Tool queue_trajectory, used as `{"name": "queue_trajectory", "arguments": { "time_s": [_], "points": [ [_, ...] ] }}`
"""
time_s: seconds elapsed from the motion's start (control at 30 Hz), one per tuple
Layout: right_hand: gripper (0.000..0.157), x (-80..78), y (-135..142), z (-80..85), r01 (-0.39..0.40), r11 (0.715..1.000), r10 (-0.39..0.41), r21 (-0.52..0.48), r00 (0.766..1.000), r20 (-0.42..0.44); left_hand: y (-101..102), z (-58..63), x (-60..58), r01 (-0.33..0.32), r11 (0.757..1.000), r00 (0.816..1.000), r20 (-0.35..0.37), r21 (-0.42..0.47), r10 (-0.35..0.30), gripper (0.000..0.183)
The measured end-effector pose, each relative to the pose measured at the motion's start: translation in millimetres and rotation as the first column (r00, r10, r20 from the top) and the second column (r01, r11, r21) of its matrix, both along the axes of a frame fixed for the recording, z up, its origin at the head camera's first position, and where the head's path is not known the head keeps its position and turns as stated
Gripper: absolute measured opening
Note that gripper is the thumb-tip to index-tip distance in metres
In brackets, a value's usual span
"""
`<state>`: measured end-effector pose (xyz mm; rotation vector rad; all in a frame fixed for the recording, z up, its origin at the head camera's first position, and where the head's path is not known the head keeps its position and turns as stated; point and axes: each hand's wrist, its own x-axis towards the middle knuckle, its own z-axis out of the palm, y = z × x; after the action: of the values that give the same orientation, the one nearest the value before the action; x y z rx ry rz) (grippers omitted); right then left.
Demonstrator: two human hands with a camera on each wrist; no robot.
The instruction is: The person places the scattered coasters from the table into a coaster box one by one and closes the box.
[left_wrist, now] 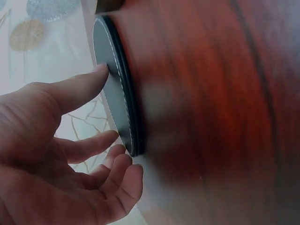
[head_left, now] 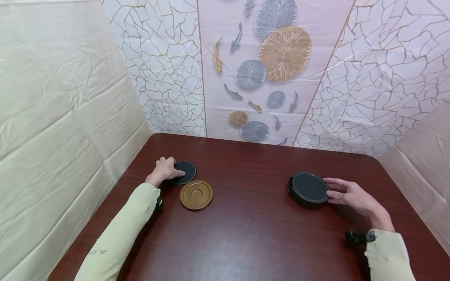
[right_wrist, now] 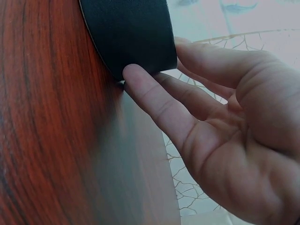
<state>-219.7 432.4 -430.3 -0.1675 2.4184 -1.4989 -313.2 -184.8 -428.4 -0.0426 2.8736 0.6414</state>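
Observation:
On the left of the table, a round black coaster (head_left: 186,173) with pale edge stitching lies flat. My left hand (head_left: 165,170) is at its left side. In the left wrist view the thumb (left_wrist: 89,84) lies on the coaster's top, and the other fingers bend in at its rim. A thick round black coaster holder (head_left: 301,200) stands on the right, with a black coaster (head_left: 310,187) on top. My right hand (head_left: 355,197) touches its right side with fairly straight fingers, the thumb at the upper edge.
A round brown wooden saucer (head_left: 197,199) with ringed grooves lies just in front of the left coaster. All stand on a dark red-brown wooden table (head_left: 242,234). Patterned cloth (head_left: 168,70) hangs behind it, and pale cloth walls (head_left: 63,97) rise at both sides.

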Motion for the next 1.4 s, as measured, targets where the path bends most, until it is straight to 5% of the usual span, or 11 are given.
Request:
{"name": "queue_trajectory", "arguments": {
  "time_s": [0.5,0.93,1.13,1.23,1.4],
  "points": [
    [0.073,-0.2,3,-1.2,-0.023,1.000,0.023,0.011,1.000,-0.010,-11,-3.1,-16.0,-0.037,0.999,0.996,0.086,0.011,0.036,0.076],
    [0.072,-1.0,3,-1.6,-0.015,1.000,0.015,0.009,1.000,-0.013,-14,1.6,-19.1,-0.064,0.998,0.986,0.152,0.009,0.062,0.079],
    [0.070,-2.5,4,-3.0,-0.036,0.999,0.035,-0.022,0.999,-0.031,-11,5.0,-16.5,-0.099,0.991,0.985,0.149,0.087,0.085,0.082],
    [0.070,-2.8,5,-4.4,-0.048,0.998,0.047,-0.042,0.998,-0.031,-10,6.1,-15.2,-0.111,0.984,0.988,0.119,0.139,0.094,0.076],
    [0.071,-1.9,4,-4.5,-0.042,0.999,0.042,-0.025,0.999,-0.030,-8,9.6,-11.5,-0.060,0.988,0.997,-0.046,0.146,0.068,0.055]
  ]
}}
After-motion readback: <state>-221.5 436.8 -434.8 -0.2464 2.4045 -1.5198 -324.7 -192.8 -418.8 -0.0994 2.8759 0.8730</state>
